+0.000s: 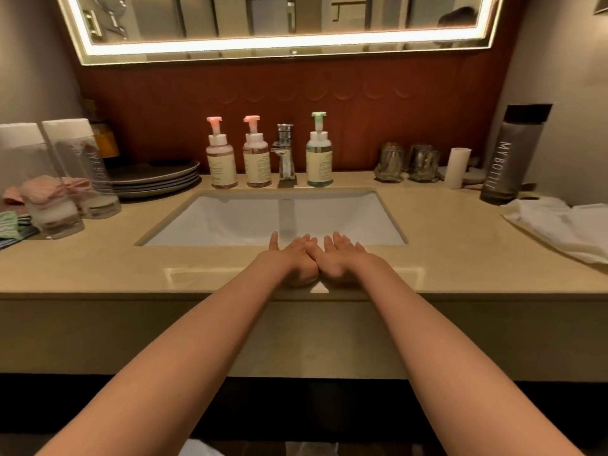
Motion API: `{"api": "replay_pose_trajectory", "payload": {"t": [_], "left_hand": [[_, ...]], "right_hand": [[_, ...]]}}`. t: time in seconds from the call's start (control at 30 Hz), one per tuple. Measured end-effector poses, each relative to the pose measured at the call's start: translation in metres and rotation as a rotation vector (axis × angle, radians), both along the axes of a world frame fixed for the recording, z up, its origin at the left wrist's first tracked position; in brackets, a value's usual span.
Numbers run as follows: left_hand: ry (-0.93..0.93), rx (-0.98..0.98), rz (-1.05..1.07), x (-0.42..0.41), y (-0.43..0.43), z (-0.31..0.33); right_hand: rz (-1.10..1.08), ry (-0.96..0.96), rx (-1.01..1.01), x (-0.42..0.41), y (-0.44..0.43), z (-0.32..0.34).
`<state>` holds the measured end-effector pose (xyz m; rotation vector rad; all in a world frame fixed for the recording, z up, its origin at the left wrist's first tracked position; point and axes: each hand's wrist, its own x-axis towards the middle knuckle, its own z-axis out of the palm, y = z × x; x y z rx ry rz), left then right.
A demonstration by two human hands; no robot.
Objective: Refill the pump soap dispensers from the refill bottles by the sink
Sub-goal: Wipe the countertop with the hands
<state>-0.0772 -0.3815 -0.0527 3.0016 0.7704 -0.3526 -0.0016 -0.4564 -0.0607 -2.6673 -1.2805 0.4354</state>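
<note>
Counter: polished stone look, glossy. Sink basin: smooth white glazed. Tap: shiny chrome metal. Pump dispensers: clear plastic, paper labels. Right edge: white cloth, matt, creased.

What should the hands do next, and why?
Likely the left hand should reach for the left pink dispenser behind the sink. It and the right hand lie flat and empty at the front edge, and that dispenser's pump is not yet off.
</note>
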Motion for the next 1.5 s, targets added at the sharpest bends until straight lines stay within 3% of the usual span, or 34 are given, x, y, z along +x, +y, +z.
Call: {"api": "replay_pose_trajectory", "payload": {"t": [0.83, 1.5], "left_hand": [[-0.031, -0.045, -0.363, 0.128, -0.136, -0.001], [-0.141, -0.086, -0.565, 0.152, -0.187, -0.003]], "right_hand": [[-0.413, 0.037, -0.021, 0.111, -0.150, -0.002], [-0.530, 0.096, 0.117, 0.112, -0.215, 0.007]]}}
